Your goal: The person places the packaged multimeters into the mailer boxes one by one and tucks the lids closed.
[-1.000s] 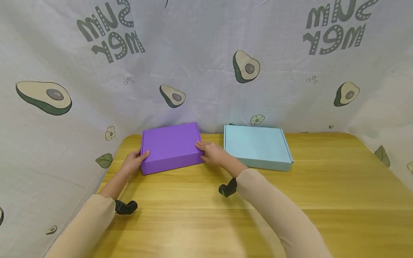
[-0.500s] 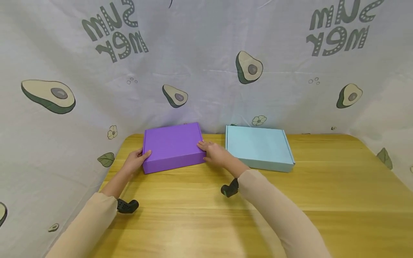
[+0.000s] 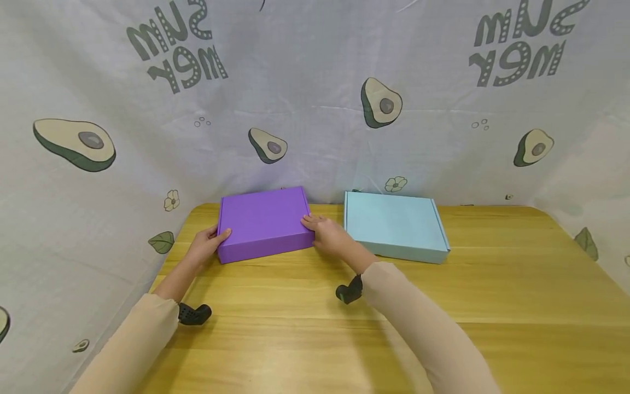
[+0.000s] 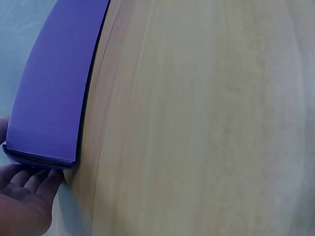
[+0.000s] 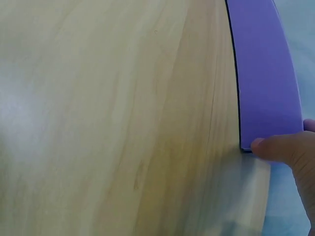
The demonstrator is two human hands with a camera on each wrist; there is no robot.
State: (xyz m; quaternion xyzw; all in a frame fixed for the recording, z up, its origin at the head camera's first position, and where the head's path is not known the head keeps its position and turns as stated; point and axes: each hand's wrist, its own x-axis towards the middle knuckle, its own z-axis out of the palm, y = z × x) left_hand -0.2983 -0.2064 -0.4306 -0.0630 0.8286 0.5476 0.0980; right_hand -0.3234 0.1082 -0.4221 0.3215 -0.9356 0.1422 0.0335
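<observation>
A closed purple cardboard box lies on the wooden table against the back curtain, slightly angled. My left hand grips its left end; the thumb rests on the top edge in the head view, and in the left wrist view several fingers touch the end face. At the box's right end is my right hand, fingers over the top edge and thumb against the front corner in the right wrist view. A light blue box, also closed, lies just right of that hand.
The wooden table stretches in front of both boxes and to the right. A white curtain printed with avocados and lettering hangs behind and at the left. Black devices are worn at both wrists.
The head view has turned slightly, so everything sits a little differently in the picture. Both hands keep their places on the purple box, and neither box has clearly moved.
</observation>
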